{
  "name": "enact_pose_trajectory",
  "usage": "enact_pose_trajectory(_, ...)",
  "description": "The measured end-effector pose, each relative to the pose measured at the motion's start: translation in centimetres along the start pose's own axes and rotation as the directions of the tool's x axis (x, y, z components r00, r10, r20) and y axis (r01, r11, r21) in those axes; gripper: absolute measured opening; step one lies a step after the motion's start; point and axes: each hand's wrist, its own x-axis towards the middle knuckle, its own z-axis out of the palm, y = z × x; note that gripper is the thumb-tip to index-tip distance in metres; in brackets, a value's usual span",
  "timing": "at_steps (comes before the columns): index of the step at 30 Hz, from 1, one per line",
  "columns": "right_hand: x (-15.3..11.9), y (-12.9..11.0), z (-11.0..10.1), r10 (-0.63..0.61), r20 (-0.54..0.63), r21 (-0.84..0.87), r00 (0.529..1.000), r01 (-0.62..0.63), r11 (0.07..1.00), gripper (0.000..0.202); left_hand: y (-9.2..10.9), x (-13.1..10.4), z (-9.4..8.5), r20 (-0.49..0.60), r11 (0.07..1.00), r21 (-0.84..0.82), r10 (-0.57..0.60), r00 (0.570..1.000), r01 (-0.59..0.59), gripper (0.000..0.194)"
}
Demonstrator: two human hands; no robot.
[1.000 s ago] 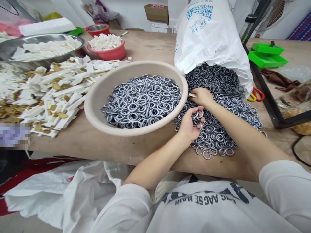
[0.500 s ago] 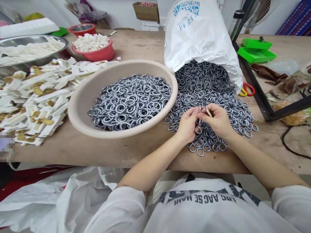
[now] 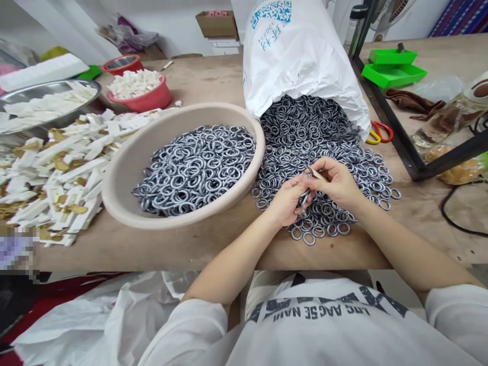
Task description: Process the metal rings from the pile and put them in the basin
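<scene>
My left hand (image 3: 286, 200) is closed on several grey rings (image 3: 304, 198), which show below its fingers. Against it, my right hand (image 3: 337, 184) pinches a slim tool with a pale handle (image 3: 318, 175); its dark tip meets the left fingertips, and the exact kind of tool is unclear. Both hands are over a heap of loose grey rings (image 3: 366, 168) that spills from a white sack (image 3: 297, 56) lying on its side. To the left of the hands, a beige basin (image 3: 125, 211) holds many more such rings.
White strips with tan pieces (image 3: 72, 173) are piled at the left. Behind them stand a steel bowl (image 3: 99, 91) and a red bowl (image 3: 152, 99) of white bits. At right are scissors (image 3: 387, 132), a black metal frame (image 3: 400, 145) and green trays (image 3: 396, 76).
The view has shifted slightly, so the table's things sit further left. My hands remain together over the ring heap, the fingers closer around the rings and the tool.
</scene>
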Motion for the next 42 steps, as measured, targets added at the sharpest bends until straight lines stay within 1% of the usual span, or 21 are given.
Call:
enact_pose_trajectory(2, 0.3, -0.1, -0.3, -0.052, -0.06, -0.093, 0.997, 0.046, 0.995, 0.033, 0.0, 0.0, 0.0, 0.011, 1.0, 0.021, 0.002, 1.0, -0.002, 0.038)
enact_pose_trajectory(4, 0.3, -0.6, -0.7, -0.107, -0.089, -0.275, 0.99, 0.078, 0.958, 0.037, 0.1, 0.0, -0.1, 0.014, 1.0, 0.004, -0.006, 1.0, 0.006, 0.038)
enact_pose_trajectory(5, 0.2, -0.9, -0.9, -0.144, -0.077, -0.393, 0.987, 0.102, 0.914, 0.038, 0.2, 0.0, -0.2, 0.009, 1.0, -0.015, -0.006, 1.0, 0.006, 0.038)
enact_pose_trajectory(6, 0.0, -1.2, -1.1, -0.181, -0.042, -0.515, 0.982, 0.134, 0.846, 0.039, 0.4, 0.0, -0.2, -0.002, 0.999, -0.036, -0.004, 1.0, 0.003, 0.038)
enact_pose_trajectory(8, -0.7, -1.8, -1.1, -0.229, 0.068, -0.709, 0.971, 0.208, 0.673, 0.039, 0.6, 0.0, -0.3, -0.028, 0.997, -0.071, -0.003, 1.0, 0.001, 0.037)
enact_pose_trajectory(9, -0.9, -1.9, -1.0, -0.236, 0.119, -0.767, 0.965, 0.24, 0.595, 0.039, 0.7, 0.0, -0.3, -0.039, 0.996, -0.084, -0.003, 0.999, 0.0, 0.036)
enact_pose_trajectory(10, -1.2, -2.1, -0.9, -0.233, 0.154, -0.803, 0.96, 0.259, 0.536, 0.04, 0.7, -0.1, -0.4, -0.046, 0.996, -0.094, -0.003, 0.999, -0.001, 0.034)
enact_pose_trajectory(12, -1.5, -2.1, -0.7, -0.22, 0.183, -0.837, 0.958, 0.269, 0.476, 0.041, 0.8, -0.1, -0.4, -0.047, 0.994, -0.107, -0.004, 0.999, -0.001, 0.032)
enact_pose_trajectory(14, -1.5, -2.0, -0.5, -0.224, 0.185, -0.846, 0.957, 0.271, 0.459, 0.041, 0.8, -0.1, -0.3, -0.034, 0.993, -0.115, -0.009, 0.999, 0.005, 0.03)
enact_pose_trajectory(18, -1.4, -1.9, -0.6, -0.258, 0.176, -0.843, 0.95, 0.281, 0.459, 0.041, 0.8, -0.3, -0.1, -0.021, 0.991, -0.133, -0.026, 0.999, 0.023, 0.031)
enact_pose_trajectory(22, -1.4, -2.1, -0.7, -0.253, 0.188, -0.841, 0.949, 0.289, 0.457, 0.043, 0.9, -0.6, 0.1, 0.002, 0.989, -0.141, -0.045, 0.999, 0.044, 0.029)
enact_pose_trajectory(26, -1.7, -2.4, -0.4, -0.246, 0.205, -0.84, 0.947, 0.299, 0.452, 0.043, 1.2, -0.5, 0.0, 0.033, 0.984, -0.164, -0.067, 0.997, 0.072, 0.029)
enact_pose_trajectory(29, -1.4, -2.2, -0.6, -0.236, 0.198, -0.843, 0.951, 0.289, 0.455, 0.044, 1.1, -0.6, -0.2, 0.037, 0.986, -0.155, -0.054, 0.998, 0.059, 0.031)
enact_pose_trajectory(31, -0.8, -1.9, -1.6, -0.223, 0.121, -0.851, 0.967, 0.217, 0.479, 0.046, 0.7, -0.7, 0.1, 0.067, 0.992, -0.114, -0.041, 0.997, 0.049, 0.033)
enact_pose_trajectory(33, 0.1, -1.3, -3.1, -0.209, -0.035, -0.853, 0.977, 0.08, 0.516, 0.051, 0.3, -0.9, 0.5, 0.137, 0.997, -0.049, -0.05, 0.989, 0.057, 0.036)
enact_pose_trajectory(35, 1.0, -0.8, -4.4, -0.2, -0.149, -0.842, 0.968, -0.018, 0.539, 0.055, 0.1, -1.1, 1.0, 0.18, 0.998, 0.002, -0.068, 0.981, 0.069, 0.039)
enact_pose_trajectory(36, 1.6, -0.6, -4.8, -0.192, -0.169, -0.836, 0.967, -0.037, 0.548, 0.056, 0.1, -1.1, 1.1, 0.171, 0.998, 0.005, -0.067, 0.983, 0.067, 0.039)
enact_pose_trajectory(38, 3.0, -0.2, -4.5, -0.159, -0.154, -0.843, 0.975, -0.046, 0.536, 0.056, 0.3, -0.9, 0.9, 0.101, 0.999, -0.025, -0.042, 0.994, 0.045, 0.035)
enact_pose_trajectory(40, 4.9, 0.0, -3.0, -0.1, -0.105, -0.873, 0.989, -0.044, 0.486, 0.054, 0.8, -0.6, 0.4, 0.022, 0.998, -0.07, 0.0, 1.0, 0.001, 0.03)
enact_pose_trajectory(41, 6.1, 0.1, -2.0, -0.067, -0.083, -0.895, 0.994, -0.045, 0.443, 0.051, 1.0, -0.5, 0.0, -0.013, 0.996, -0.09, 0.026, 1.0, -0.027, 0.028)
enact_pose_trajectory(42, 7.4, 0.2, -1.0, -0.064, -0.08, -0.916, 0.995, -0.048, 0.399, 0.049, 1.2, -0.3, -0.3, -0.047, 0.993, -0.106, 0.053, 0.997, -0.058, 0.027)
